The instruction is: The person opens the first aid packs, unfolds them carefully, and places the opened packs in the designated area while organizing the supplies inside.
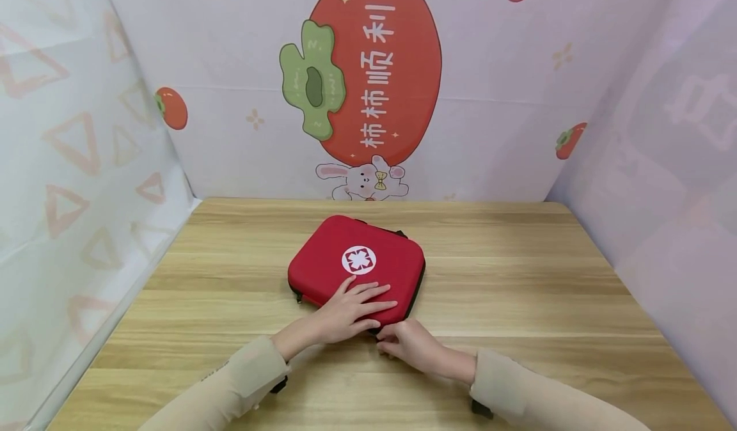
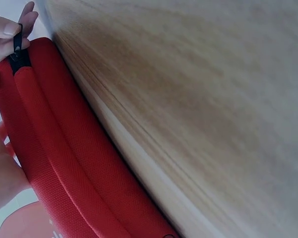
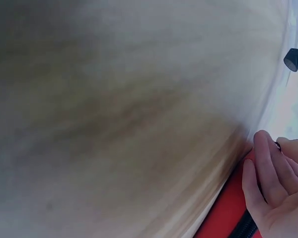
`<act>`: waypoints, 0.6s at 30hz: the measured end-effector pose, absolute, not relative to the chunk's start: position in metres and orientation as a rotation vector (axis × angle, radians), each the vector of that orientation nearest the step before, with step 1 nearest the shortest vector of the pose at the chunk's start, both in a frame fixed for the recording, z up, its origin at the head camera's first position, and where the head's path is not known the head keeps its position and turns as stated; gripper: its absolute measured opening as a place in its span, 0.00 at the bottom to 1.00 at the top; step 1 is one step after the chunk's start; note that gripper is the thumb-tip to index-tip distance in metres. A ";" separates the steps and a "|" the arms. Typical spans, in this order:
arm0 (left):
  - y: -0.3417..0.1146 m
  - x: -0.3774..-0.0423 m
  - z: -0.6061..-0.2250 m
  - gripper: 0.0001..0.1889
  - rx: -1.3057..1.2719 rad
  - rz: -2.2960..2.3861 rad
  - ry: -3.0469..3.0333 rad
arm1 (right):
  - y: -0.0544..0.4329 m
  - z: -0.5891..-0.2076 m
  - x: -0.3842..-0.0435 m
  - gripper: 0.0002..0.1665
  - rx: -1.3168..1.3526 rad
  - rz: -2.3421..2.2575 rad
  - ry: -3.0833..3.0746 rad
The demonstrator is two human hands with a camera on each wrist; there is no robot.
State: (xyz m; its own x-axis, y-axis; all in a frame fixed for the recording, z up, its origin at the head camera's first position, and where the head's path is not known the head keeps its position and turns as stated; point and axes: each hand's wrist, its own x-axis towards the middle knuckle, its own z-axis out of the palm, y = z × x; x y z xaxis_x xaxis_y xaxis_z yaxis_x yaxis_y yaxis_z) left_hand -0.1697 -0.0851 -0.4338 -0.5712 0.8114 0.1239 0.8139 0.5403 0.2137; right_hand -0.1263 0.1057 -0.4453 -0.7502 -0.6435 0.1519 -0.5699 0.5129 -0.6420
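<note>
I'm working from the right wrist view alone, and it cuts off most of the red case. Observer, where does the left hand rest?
Observer: In the head view, the left hand rests with its fingers spread on top of the case.
Operator: I see only a dark speck at the right hand's thumb. What is it?
Observer: The left wrist view shows the right hand pinching a black zipper pull.
Operator: Any marking on the top?
Observer: Yes, a round white emblem, just beyond the left fingertips.
</note>
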 end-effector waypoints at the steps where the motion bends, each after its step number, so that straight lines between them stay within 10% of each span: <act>1: -0.085 -0.170 -0.434 0.26 -1.447 -0.391 -2.753 | 0.106 -0.445 -0.126 0.06 -1.072 -1.040 2.655; 18: -0.114 -0.149 -0.422 0.13 -1.061 -0.616 -2.427 | 0.154 -0.413 -0.170 0.06 -0.862 -1.272 2.802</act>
State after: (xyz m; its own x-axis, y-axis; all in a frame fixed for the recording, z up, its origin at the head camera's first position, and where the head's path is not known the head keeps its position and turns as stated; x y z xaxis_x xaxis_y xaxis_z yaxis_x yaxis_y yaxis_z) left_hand -0.1495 -0.1139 -0.4223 -0.6211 0.5729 0.5348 0.7586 0.6107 0.2268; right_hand -0.1700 0.1544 -0.4125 -0.8533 -0.4512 0.2615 -0.4938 0.5380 -0.6831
